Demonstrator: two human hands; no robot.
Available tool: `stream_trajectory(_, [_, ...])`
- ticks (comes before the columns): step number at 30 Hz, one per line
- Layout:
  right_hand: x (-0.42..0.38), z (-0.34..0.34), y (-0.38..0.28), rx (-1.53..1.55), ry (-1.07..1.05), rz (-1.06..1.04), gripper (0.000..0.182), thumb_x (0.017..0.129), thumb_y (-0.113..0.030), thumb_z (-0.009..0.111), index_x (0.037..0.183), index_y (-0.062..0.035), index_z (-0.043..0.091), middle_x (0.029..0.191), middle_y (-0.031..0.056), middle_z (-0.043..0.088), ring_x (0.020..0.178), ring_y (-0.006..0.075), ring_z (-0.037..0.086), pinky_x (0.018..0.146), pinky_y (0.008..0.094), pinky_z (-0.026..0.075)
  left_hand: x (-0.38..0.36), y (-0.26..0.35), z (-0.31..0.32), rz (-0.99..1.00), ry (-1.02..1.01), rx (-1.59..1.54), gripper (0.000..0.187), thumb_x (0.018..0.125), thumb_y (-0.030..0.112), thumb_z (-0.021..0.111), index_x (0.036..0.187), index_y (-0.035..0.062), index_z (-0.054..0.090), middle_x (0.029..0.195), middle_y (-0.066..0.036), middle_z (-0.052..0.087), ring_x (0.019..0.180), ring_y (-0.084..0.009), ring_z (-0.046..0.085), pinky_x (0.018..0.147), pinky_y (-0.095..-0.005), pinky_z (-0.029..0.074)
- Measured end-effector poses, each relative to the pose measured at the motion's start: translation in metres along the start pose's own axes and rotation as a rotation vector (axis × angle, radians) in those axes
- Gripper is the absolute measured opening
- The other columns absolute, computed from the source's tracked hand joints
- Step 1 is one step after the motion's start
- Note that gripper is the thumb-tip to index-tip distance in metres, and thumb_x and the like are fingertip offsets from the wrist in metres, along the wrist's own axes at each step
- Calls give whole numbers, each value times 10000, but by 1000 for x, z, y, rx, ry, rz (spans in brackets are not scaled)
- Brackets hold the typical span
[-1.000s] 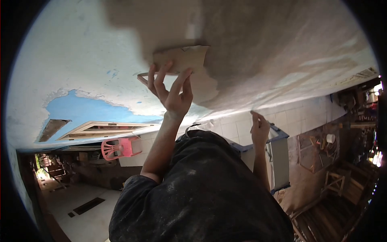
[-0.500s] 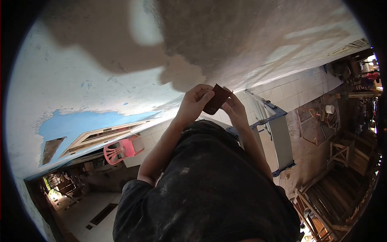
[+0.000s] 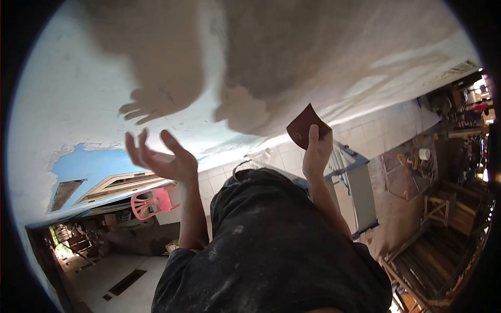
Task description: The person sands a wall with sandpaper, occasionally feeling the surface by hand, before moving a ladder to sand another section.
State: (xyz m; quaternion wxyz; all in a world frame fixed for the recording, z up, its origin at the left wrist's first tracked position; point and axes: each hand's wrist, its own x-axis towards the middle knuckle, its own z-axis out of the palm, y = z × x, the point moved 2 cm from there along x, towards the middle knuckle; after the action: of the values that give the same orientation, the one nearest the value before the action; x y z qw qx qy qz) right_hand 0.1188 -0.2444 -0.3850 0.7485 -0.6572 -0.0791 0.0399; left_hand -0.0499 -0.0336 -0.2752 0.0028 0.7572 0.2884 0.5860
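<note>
My right hand is raised and shut on a small dark brown sheet of sandpaper, held a little below the ceiling. My left hand is lifted with palm up and fingers spread, holding nothing; its shadow falls on the ceiling above it. The ceiling is whitish, with grey-brown filled patches and a bare blue paint patch. My black, dust-marked shirt fills the lower middle of the view.
A pink plastic chair stands by the white tiled wall. A blue-framed metal stand is just beside my right arm. Wooden furniture and a white bucket lie at the right.
My left hand came off the ceiling with the sandpaper, both hands met on it, and now the right hand alone holds it while the left has swung out left, open.
</note>
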Motion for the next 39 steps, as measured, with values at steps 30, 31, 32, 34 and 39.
stream_trajectory(30, [81, 173, -245, -328, 85, -1725, 342, 839, -238, 571, 1180, -231, 601, 1357, -53, 499, 1322, 174, 380, 1116, 440, 265, -1, -39, 30, -318, -556, 278, 1181, 824, 497, 643, 1392, -3, -264, 1402, -348, 158, 1318, -394, 249, 1085, -415, 242])
stream_trajectory(31, [80, 176, -247, -335, 95, -1731, 350, 839, -241, 569, 1188, -232, 595, 1358, -54, 498, 1319, 173, 383, 1116, 443, 264, -3, -45, 30, -328, -553, 246, 1186, 819, 519, 642, 1402, 9, -256, 1470, -370, -11, 1398, -390, 121, 1121, -413, 178])
stream_trajectory(32, [78, 175, -243, -383, 78, -1743, 361, 836, -244, 567, 1197, -233, 589, 1361, -55, 495, 1317, 177, 385, 1114, 446, 265, -5, -52, 30, -364, -634, 204, 1181, 822, 491, 649, 1396, 5, -262, 1414, -357, 118, 1327, -393, 224, 1092, -413, 229])
stream_trajectory(34, [74, 170, -228, -458, 30, -1779, 383, 831, -248, 563, 1214, -235, 576, 1367, -56, 489, 1314, 187, 388, 1110, 452, 269, 0, -49, 31, -453, -774, 123, 1175, 828, 437, 663, 1385, -1, -274, 1302, -331, 376, 1185, -400, 431, 1036, -412, 329])
stream_trajectory(39, [89, 173, -247, -420, -75, -1807, 425, 817, -259, 521, 1232, -178, 566, 1334, -3, 515, 1272, 220, 424, 1067, 458, 326, -1, -42, 27, -276, -483, 238, 1287, 756, 548, 688, 1371, -16, -291, 1374, -433, -216, 1339, -510, -60, 1091, -547, 54])
